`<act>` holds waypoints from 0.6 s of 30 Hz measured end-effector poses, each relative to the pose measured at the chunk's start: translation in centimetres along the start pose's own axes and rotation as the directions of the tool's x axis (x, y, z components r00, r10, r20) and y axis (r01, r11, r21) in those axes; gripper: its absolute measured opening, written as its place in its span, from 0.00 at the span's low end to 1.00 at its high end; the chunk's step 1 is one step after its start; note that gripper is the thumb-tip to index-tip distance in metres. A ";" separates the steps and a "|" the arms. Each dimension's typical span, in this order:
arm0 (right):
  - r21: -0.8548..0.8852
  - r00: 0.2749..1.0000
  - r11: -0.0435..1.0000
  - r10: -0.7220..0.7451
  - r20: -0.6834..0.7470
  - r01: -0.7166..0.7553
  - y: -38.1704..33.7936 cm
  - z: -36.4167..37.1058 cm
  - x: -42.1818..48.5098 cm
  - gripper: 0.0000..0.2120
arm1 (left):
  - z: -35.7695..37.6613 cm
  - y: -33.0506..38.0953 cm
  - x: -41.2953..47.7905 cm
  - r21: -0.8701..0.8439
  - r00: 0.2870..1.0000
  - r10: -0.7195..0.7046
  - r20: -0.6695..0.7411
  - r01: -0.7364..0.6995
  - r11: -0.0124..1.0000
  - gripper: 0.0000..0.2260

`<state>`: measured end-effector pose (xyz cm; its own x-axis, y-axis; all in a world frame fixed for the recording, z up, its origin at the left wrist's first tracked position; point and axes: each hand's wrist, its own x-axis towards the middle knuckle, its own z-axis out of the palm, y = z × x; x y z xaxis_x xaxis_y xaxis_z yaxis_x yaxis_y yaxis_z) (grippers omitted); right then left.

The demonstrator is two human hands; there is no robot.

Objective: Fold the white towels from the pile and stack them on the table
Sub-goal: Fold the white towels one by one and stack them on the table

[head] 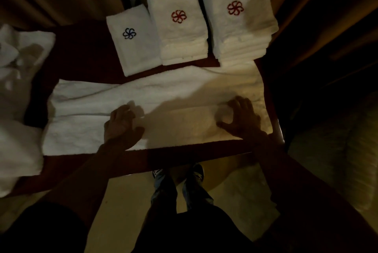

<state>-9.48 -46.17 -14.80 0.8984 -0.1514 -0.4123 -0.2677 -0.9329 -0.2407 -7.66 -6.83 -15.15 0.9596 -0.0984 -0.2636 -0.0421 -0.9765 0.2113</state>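
Head view, dim: left hand [122,125] flat on towel [81,130], right hand [240,118] pinching its fold; pile [18,93] cropped leftward.

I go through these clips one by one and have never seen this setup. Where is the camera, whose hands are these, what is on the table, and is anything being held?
There is no machine here. A person works with bare hands, and the single picture comes from a camera worn on their head, looking down. On the dark table a long white towel lies spread in front of them. The right hand curls thumb and fingers round a bump of that towel. The left hand lies on it with bent fingers; the dim light hides whether it grips. Behind stand three folded lots: a blue-emblem towel, a middle red-emblem stack and a taller red-emblem stack at the right. The unfolded pile sits at the left.
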 end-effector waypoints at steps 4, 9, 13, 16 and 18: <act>0.019 0.998 1.000 0.019 0.064 -0.020 0.6 -0.2 0.6 0.41 | -0.4 -2.2 -0.9 0.034 0.993 -0.120 0.011 0.120 0.992 0.29; 0.018 0.995 1.000 0.021 0.102 -0.023 0.7 -1.1 1.6 0.43 | -0.9 -5.2 -3.4 -0.021 0.940 -0.337 0.051 0.339 0.941 0.37; -0.145 0.993 0.989 0.037 0.116 -0.020 -2.4 -1.3 1.7 0.52 | -1.0 -5.3 -4.5 -0.065 0.941 -0.339 0.023 0.340 0.938 0.42; -0.077 0.980 0.996 -0.027 0.199 0.043 -4.0 -0.3 0.2 0.56 | -1.3 -5.3 -4.5 -0.042 0.944 -0.329 -0.016 0.328 0.944 0.36; -0.057 0.970 0.998 -0.017 0.242 0.032 -3.9 0.6 -0.9 0.57 | -1.3 -5.3 -4.7 -0.008 0.940 -0.341 -0.008 0.341 0.940 0.35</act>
<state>-9.46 -42.17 -14.02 0.7920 -0.0519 -0.6084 -0.2187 -0.9544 -0.2032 -11.59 -0.97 -13.76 0.9188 0.2416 -0.3120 0.2894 -0.9501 0.1165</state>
